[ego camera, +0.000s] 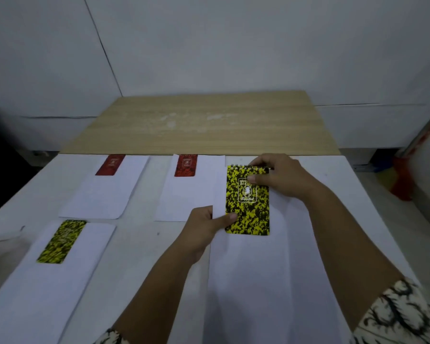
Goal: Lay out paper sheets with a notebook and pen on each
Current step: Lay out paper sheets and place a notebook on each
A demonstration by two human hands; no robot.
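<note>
A yellow-and-black spiral notebook (247, 201) is held over a white paper sheet (263, 269) at the near right. My right hand (279, 176) pinches its top edge at the spiral. My left hand (205, 227) holds its lower left corner with the thumb on the cover. Two red notebooks (110, 165) (186, 165) lie on the tops of two far sheets (104, 194) (184, 197). A second yellow-and-black notebook (61, 242) lies on the near left sheet (42, 294). No pen is visible.
The sheets lie on a white table (144, 234). Behind it stands a wooden tabletop (199, 122) against white walls. Red and white items (407, 175) stand on the floor at the right. A dark area lies at the far left.
</note>
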